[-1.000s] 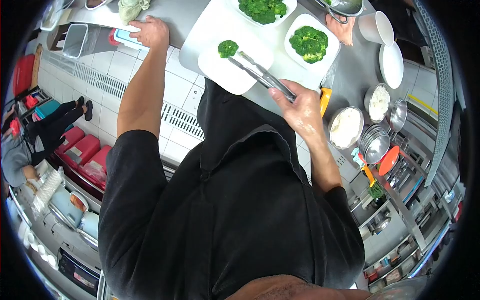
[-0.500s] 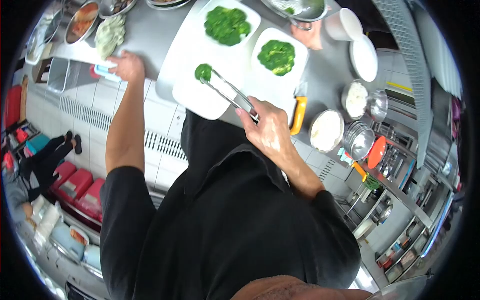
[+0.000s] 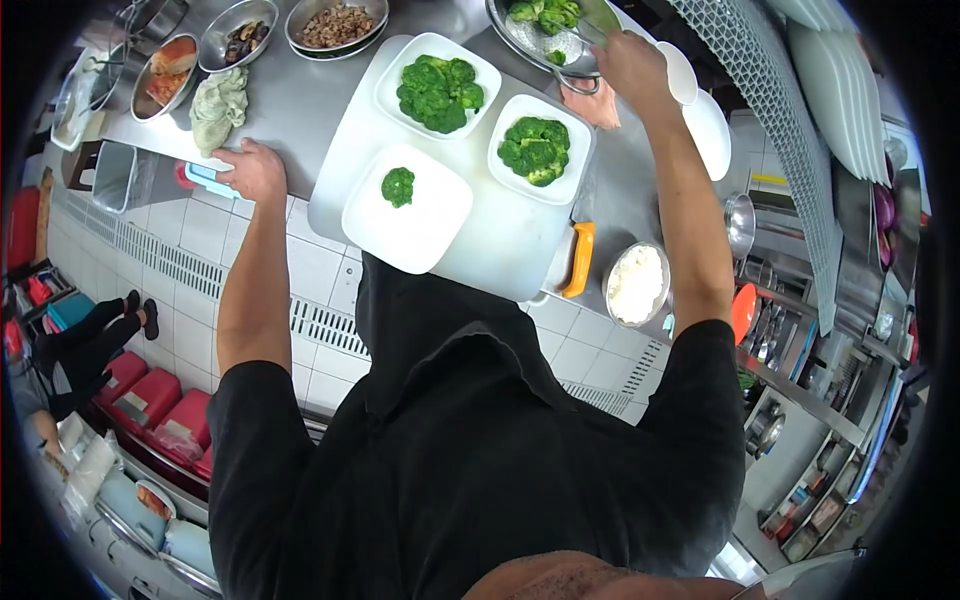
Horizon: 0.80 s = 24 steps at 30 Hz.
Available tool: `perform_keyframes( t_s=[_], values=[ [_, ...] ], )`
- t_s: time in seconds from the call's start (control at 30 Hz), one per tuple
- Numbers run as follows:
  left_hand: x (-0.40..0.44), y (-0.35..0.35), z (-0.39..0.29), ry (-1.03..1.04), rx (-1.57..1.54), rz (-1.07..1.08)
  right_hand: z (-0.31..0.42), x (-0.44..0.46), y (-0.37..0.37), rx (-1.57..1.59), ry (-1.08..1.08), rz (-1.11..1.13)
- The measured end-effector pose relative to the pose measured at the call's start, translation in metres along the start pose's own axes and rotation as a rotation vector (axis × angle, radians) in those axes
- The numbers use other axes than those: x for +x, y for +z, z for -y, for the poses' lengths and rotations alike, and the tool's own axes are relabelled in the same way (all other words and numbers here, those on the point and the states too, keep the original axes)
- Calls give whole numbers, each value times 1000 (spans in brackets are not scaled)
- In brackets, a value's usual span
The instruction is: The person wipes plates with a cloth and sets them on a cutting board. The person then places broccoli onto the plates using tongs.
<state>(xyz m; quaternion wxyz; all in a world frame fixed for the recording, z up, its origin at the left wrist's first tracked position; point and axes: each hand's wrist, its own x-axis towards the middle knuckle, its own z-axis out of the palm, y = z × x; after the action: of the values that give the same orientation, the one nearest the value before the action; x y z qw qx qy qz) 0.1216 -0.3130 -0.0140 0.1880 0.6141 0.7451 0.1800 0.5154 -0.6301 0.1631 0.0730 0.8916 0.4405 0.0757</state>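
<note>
My right hand [image 3: 632, 72] is closed around metal tongs, which are partly hidden and reach over a steel bowl [image 3: 572, 70] holding broccoli florets [image 3: 545, 14]. My left hand [image 3: 256, 172] rests on the counter's front edge, its fingers stretched to the left, just beside a light blue object [image 3: 212, 182] and below a pale cloth [image 3: 219, 104]. On the white cutting board [image 3: 505, 262] stand three square white dishes. A single floret [image 3: 397, 187] sits on the nearest dish [image 3: 420, 245]. Broccoli piles fill the back dish [image 3: 394, 75] and the right dish [image 3: 582, 150].
An orange-handled knife [image 3: 579, 258] lies at the board's right. Beyond it is a bowl of white shredded food [image 3: 637, 284]. Bowls of chopped brown food [image 3: 338, 22], dark pieces [image 3: 245, 40] and reddish food [image 3: 170, 70] line the back left. Another person [image 3: 85, 345] is far left.
My right hand has moved with the tongs from the nearest dish up to the steel bowl at the back right. The floret stays on that dish. My left hand has barely moved.
</note>
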Motion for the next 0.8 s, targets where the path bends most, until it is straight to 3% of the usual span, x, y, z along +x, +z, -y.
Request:
perform_keyframes(
  t_s=[0.13, 0.23, 0.33, 0.4, 0.43, 0.53, 0.8],
  values=[
    [1, -2, -1, -11, -5, 8, -15, 21, 15, 38, -39, 56],
    [-1, -1, 0, -8, -20, 20, -19, 15, 14, 104, 107, 136],
    [0, -3, -1, 5, -23, 21, -43, 8, 33, 285, 148, 63],
    [7, 9, 7, 10, 5, -8, -66, -3, 32, 492, 278, 55],
    [10, 13, 8, 11, -12, -5, -77, -15, 24, 782, 359, 85],
    [15, 18, 15, 28, -2, -6, -34, -80, -45, 1375, 486, 185],
    [-2, -2, 2, 37, -24, 15, 134, -187, -20, 1690, 509, 973]
  ],
)
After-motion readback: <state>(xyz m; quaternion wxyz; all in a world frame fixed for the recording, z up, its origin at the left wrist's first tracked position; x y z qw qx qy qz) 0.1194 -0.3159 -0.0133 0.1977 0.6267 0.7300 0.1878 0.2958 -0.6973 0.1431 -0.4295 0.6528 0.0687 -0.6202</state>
